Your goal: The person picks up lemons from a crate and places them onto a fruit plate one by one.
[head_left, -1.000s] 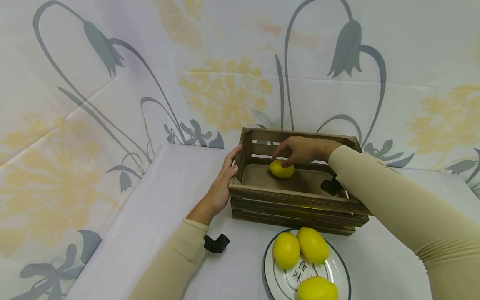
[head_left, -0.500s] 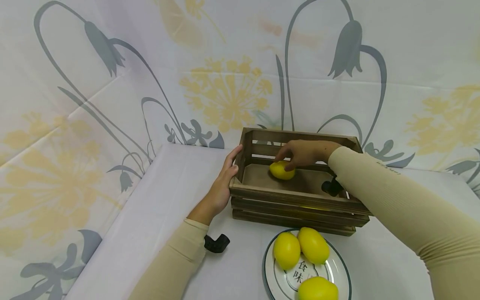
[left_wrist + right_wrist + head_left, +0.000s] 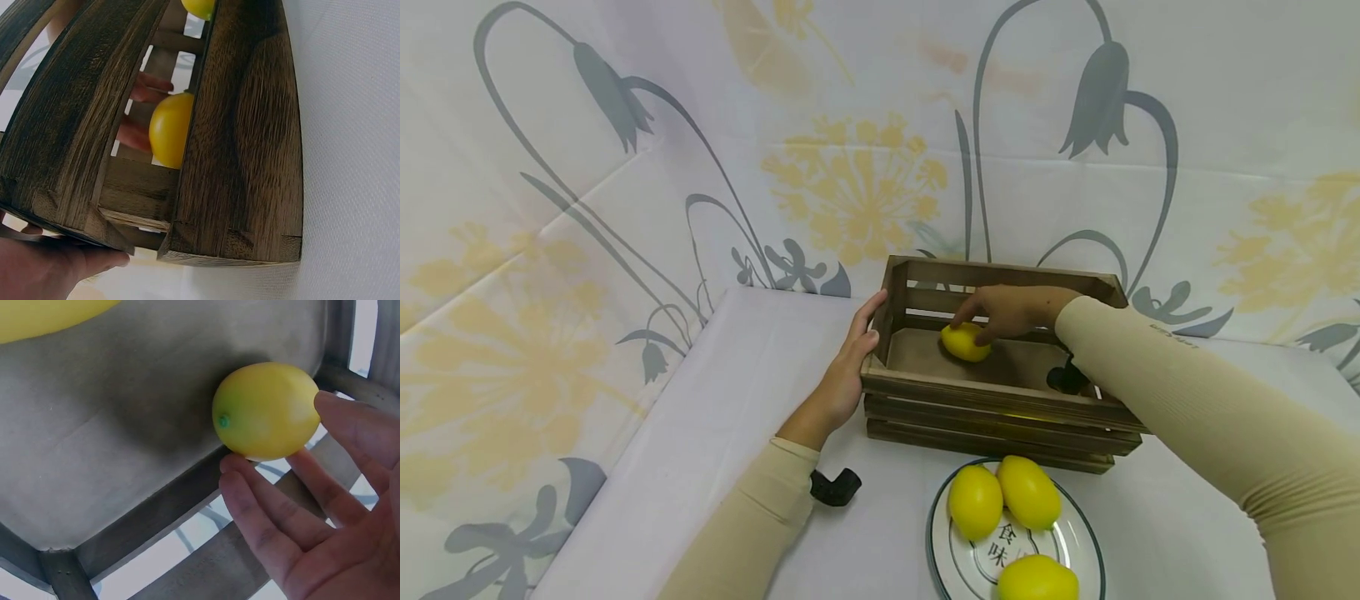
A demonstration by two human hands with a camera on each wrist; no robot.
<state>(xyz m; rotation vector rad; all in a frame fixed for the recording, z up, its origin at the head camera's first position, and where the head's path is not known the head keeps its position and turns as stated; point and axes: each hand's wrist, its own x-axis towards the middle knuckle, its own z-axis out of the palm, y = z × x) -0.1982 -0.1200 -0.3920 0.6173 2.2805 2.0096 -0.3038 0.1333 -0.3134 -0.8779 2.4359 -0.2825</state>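
My right hand (image 3: 1011, 310) reaches down into a brown slatted wooden crate (image 3: 1000, 392). It pinches a yellow lemon (image 3: 964, 342) near the crate's left end. In the right wrist view the thumb touches one side of the lemon (image 3: 269, 412), and the other fingers lie against its lower edge and behind it. My left hand (image 3: 844, 375) rests against the outside of the crate's left end, fingers nearly straight up to the rim. The left wrist view shows that hand (image 3: 56, 265) at the crate's corner, and the lemon (image 3: 170, 131) between the slats.
In front of the crate stands a white plate (image 3: 940, 542) with a dark rim, holding three lemons (image 3: 975, 502). A second lemon (image 3: 50, 315) lies inside the crate. Black wrist cameras (image 3: 837, 487) sit at both wrists. Flower-patterned cloth (image 3: 865, 192) hangs behind.
My right hand has lowered slightly and its fingers have closed around the lemon in the crate. The left hand stays at the crate's end; the plate has not moved.
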